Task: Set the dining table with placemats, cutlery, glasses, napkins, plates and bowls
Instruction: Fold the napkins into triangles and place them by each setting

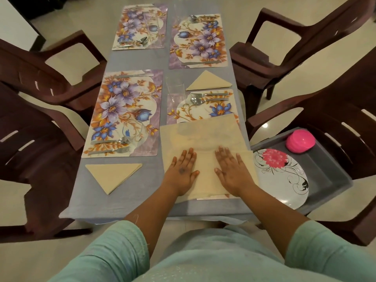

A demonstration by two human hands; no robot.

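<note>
Both hands flat, fingers straight: left hand [181, 172] & right hand [232, 171] press on napkin [203, 139].

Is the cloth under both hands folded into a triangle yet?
Not yet. The napkin lies spread as a rectangle under the flat left hand and right hand.

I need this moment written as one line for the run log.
step: napkin folding | hands: left hand and right hand flat on beige cloth napkin | done: two folded triangle napkins | pending: plates, bowls
</note>
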